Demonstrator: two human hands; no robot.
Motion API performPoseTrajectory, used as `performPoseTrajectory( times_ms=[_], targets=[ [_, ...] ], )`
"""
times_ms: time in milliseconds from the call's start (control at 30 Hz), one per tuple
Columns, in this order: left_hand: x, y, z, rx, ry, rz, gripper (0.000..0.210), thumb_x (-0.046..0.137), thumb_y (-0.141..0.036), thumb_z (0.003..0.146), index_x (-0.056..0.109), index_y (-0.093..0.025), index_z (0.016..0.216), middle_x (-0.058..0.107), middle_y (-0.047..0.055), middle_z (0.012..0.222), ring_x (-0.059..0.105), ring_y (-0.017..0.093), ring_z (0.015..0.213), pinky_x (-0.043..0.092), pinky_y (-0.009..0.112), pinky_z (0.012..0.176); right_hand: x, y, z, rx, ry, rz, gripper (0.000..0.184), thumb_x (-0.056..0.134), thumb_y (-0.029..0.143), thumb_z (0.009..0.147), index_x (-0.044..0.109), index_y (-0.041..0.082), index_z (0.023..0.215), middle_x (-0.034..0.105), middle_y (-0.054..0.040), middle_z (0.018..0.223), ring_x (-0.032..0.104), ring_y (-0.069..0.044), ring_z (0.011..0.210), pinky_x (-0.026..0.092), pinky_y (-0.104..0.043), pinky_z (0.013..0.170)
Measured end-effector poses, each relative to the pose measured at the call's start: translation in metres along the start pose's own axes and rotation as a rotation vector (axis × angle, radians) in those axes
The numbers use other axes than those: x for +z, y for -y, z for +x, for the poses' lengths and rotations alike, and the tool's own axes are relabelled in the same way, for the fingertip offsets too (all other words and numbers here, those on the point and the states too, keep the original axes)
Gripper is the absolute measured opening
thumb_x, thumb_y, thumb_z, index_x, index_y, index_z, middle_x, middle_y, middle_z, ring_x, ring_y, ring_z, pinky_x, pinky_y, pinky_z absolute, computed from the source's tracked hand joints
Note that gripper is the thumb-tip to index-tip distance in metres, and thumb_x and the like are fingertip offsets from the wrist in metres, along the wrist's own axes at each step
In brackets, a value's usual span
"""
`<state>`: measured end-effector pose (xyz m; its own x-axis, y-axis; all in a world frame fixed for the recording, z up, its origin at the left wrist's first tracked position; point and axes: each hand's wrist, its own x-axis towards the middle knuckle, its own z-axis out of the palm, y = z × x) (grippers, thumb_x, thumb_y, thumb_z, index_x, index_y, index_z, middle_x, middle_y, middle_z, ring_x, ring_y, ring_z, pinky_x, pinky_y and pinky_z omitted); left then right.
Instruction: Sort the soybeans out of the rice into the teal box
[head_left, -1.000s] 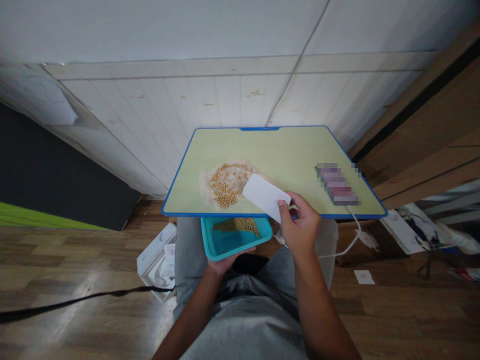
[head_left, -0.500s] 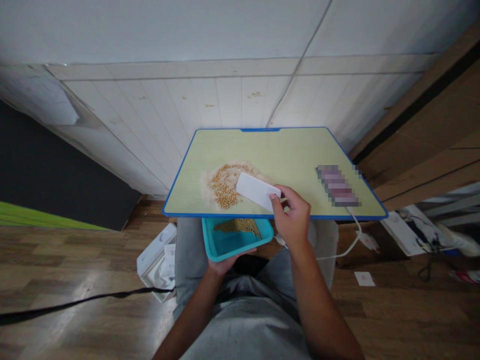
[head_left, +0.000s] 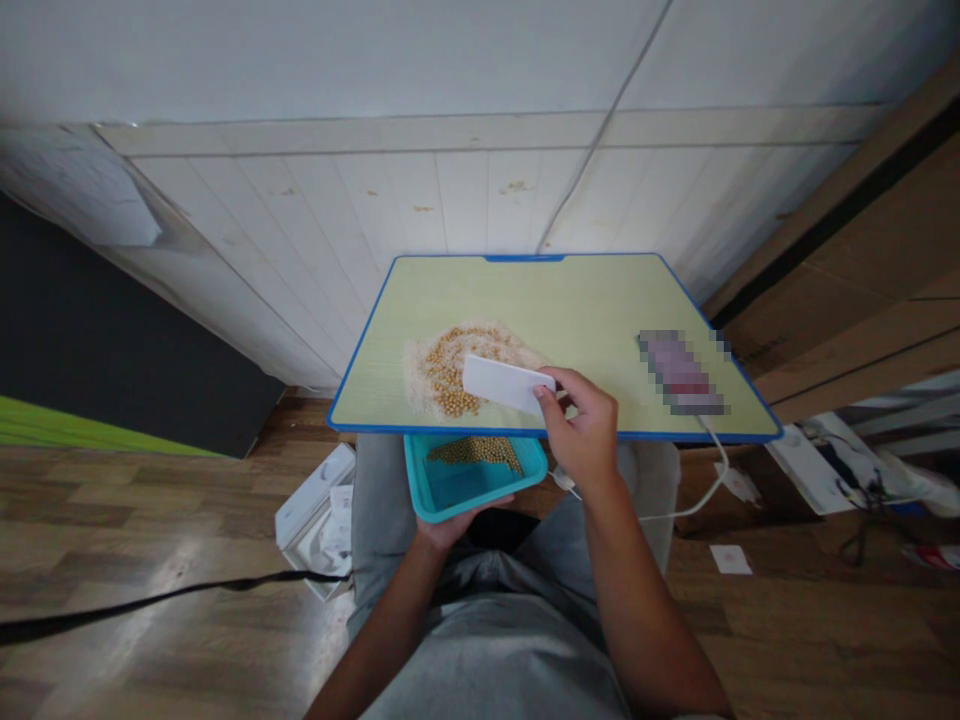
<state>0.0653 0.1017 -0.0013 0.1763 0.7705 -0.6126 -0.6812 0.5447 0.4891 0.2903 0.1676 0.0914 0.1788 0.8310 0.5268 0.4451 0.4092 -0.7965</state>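
Observation:
Between the thumb and fingers of my right hand [head_left: 581, 420] is a flat white card [head_left: 502, 382], tilted over the near right part of a pile. That pile mixes yellow soybeans [head_left: 454, 398] with pale rice-like grains [head_left: 487, 338] on the light green tabletop [head_left: 585, 300]. Below the table's front edge, my left hand [head_left: 450, 527] supports a turquoise plastic tub [head_left: 457, 495] from underneath; most of its fingers are hidden by the tub. A layer of soybeans [head_left: 480, 453] lies along the tub's far side.
A blue rim borders the small table. On its right side lies a blurred-out, phone-like object [head_left: 679, 370] with a white cable [head_left: 712, 490] hanging down. An open white box [head_left: 319, 525] sits on the floor at left, and brown cardboard [head_left: 847, 270] stands at right.
The card in my right hand has shifted slightly left and turned closer to level. My left hand and the tub stay in place.

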Motion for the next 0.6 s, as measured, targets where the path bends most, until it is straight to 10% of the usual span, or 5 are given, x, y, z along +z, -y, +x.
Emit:
performPoseTrajectory(
  times_ms=[600],
  targets=[
    [0.004, -0.002, -0.004, 0.001, -0.052, -0.014, 0.063, 0.065, -0.089, 0.111, 0.095, -0.037, 0.13, 0.092, 0.013, 0.167, 0.068, 0.063, 0.174, 0.056, 0.098, 0.137, 0.011, -0.003, 0.005, -0.014, 0.017, 0.019, 0.027, 0.075, 0.046, 0.113, 0.095, 0.029, 0.114, 0.095, -0.008, 0.106, 0.082, -0.029, 0.089, 0.067, -0.04, 0.077]
  ],
)
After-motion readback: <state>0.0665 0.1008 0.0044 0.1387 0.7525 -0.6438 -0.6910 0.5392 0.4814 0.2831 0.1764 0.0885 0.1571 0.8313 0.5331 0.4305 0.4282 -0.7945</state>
